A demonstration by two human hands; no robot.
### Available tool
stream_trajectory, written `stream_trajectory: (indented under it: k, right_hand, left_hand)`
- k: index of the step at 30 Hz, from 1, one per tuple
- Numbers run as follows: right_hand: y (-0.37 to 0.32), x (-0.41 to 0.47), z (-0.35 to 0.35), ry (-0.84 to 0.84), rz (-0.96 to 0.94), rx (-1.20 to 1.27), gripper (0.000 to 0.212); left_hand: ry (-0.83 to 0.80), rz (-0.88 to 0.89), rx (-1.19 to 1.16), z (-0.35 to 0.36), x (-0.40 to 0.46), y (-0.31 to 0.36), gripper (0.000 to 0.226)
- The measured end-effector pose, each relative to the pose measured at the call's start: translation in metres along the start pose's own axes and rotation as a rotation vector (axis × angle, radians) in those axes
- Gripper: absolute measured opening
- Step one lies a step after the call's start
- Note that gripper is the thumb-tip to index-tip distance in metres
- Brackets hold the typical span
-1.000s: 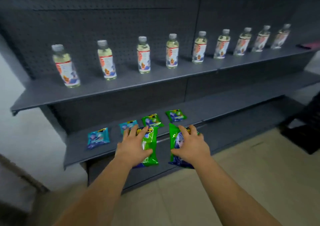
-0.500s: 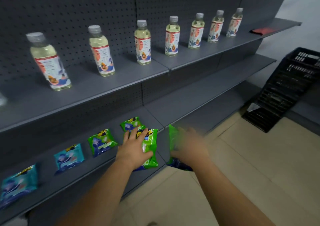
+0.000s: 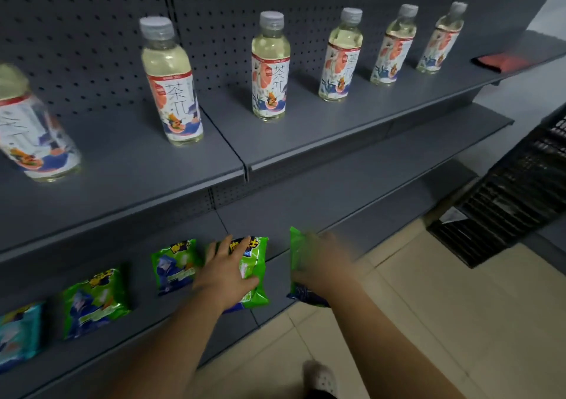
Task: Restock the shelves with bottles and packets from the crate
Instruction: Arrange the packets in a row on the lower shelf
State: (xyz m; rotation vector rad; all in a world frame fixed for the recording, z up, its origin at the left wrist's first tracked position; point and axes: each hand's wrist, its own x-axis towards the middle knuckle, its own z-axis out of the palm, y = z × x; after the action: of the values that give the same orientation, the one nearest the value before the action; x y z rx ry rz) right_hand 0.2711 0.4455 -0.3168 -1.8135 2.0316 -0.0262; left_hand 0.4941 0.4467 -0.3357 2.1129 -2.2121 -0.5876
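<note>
dark grey pegboard wall [image 3: 92, 31], beige tiled floor [image 3: 444, 306], dim light

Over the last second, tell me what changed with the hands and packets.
The view has swung right along the shelving. The left hand still grips its green packet on the lower shelf. The right hand, blurred with motion, carries its packet on rightward. The bottles and the packets already laid down stayed put.
</note>
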Motion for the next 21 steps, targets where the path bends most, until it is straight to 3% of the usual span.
stream_trajectory:
  k: [9, 21]
  right_hand:
    - [0.050, 0.148, 0.010, -0.212, -0.238, -0.150, 0.101]
    - [0.049, 0.297, 0.057, -0.280, -0.337, -0.305, 0.098]
  left_hand:
    - [-0.043, -0.327, -0.060, 0.060, 0.091, 0.040, 0.090]
    - [-0.073, -0.464, -0.022, 0.117, 0.191, 0.020, 0.088]
